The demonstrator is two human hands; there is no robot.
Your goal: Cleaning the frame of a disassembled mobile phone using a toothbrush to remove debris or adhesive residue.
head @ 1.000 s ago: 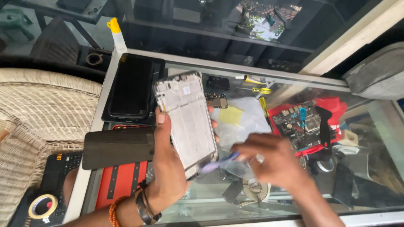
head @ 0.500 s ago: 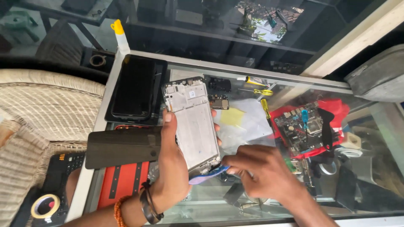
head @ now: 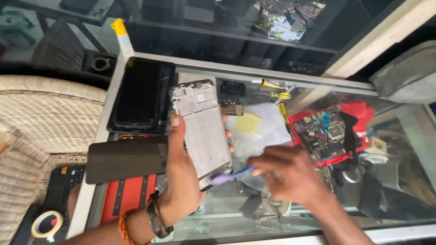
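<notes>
Head view: the left hand (head: 181, 181) grips the phone frame (head: 202, 129) tilted above the glass tabletop (head: 318, 90), while the right hand (head: 286, 174) pinches a blue pry tool (head: 231, 174) against the frame's lower edge.

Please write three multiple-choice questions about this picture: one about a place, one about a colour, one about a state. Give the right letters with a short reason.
1. Where is the roll of tape?
A. bottom left corner
B. on the circuit board
C. inside the phone frame

2. What colour is the sticky note?
A. green
B. yellow
C. pink

3. How does the left hand hold the phone frame?
A. flat on the glass
B. raised, gripped by its edges
C. not touching

Answers: A, it lies low at the left edge; B, the square is yellow; B, thumb and fingers clasp its sides.
</notes>
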